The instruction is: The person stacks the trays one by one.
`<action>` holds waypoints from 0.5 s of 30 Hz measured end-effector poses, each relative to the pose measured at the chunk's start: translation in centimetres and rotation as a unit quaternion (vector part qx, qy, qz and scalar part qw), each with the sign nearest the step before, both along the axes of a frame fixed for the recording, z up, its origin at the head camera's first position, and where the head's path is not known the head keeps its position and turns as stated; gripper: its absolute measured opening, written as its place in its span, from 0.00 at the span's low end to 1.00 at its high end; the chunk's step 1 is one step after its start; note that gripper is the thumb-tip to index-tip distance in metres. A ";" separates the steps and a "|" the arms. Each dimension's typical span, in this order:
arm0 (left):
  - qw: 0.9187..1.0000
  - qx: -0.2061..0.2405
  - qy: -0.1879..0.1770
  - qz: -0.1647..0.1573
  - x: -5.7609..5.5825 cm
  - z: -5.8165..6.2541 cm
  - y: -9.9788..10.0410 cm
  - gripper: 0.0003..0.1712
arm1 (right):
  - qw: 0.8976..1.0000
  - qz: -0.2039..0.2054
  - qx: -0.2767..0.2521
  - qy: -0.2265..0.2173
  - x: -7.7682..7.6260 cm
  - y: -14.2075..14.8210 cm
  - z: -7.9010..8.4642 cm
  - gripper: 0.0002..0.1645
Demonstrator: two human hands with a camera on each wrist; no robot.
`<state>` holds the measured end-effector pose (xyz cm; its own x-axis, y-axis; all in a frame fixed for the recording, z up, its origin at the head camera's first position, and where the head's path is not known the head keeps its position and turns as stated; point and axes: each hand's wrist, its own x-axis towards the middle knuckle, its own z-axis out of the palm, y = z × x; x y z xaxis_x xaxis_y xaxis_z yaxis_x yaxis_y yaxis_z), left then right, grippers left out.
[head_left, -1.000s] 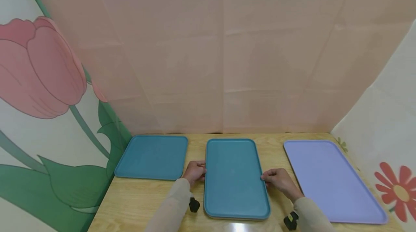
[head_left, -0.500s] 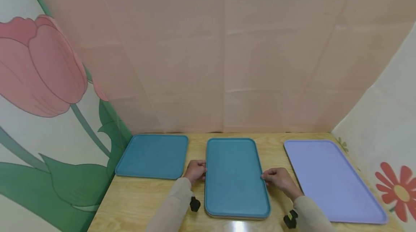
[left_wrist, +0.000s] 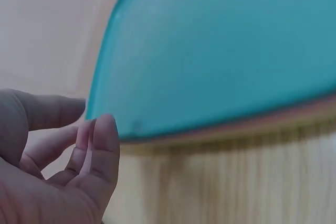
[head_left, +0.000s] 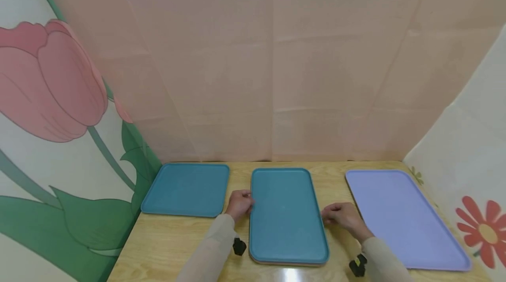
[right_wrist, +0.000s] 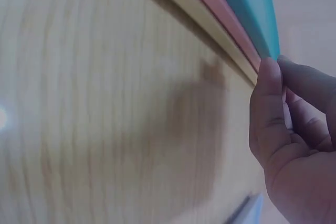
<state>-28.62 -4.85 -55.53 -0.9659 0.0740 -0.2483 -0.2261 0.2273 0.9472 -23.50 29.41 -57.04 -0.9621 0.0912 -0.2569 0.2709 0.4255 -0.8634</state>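
Across the table (head_left: 170, 242), the left tray (head_left: 186, 189) lies crosswise in the far left part, the middle tray (head_left: 286, 220) runs from near to far, and the right tray (head_left: 407, 220) lies at the far right and reaches nearer. Two further layers (right_wrist: 227, 17) sit beneath the middle tray. The left hand (head_left: 239, 204) is at its left edge, the right hand (head_left: 345, 218) at its right edge, between it and the right tray. The back wall (head_left: 272, 75) stands behind, with side walls (head_left: 474, 132) left and right.

Teal tray (head_left: 288, 216) lies flat atop pink, cream layers (right_wrist: 219, 12).
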 end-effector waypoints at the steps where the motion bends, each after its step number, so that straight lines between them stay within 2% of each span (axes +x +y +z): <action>1: 1.000 0.010 0.001 -0.004 0.0 0.2 0.3 0.27 | 1.000 -0.003 -0.004 0.001 0.0 0.4 0.2 0.11; 4: 0.999 0.034 -0.007 -0.016 0.2 0.7 1.2 0.25 | 1.000 0.001 -0.014 0.008 0.0 2.0 0.7 0.14; 8: 0.999 0.036 -0.025 -0.022 0.3 1.1 2.8 0.21 | 1.000 0.004 -0.001 0.019 0.3 4.5 1.3 0.15; 15: 0.998 0.042 -0.016 -0.045 1.0 1.4 6.4 0.16 | 1.000 -0.014 0.023 0.016 1.1 9.8 2.4 0.19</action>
<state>-27.60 1.53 -54.09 -0.9460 0.1824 -0.2682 -0.2387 0.1683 0.9564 -22.40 39.17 -54.61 -0.9664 0.1297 -0.2217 0.2567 0.4572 -0.8515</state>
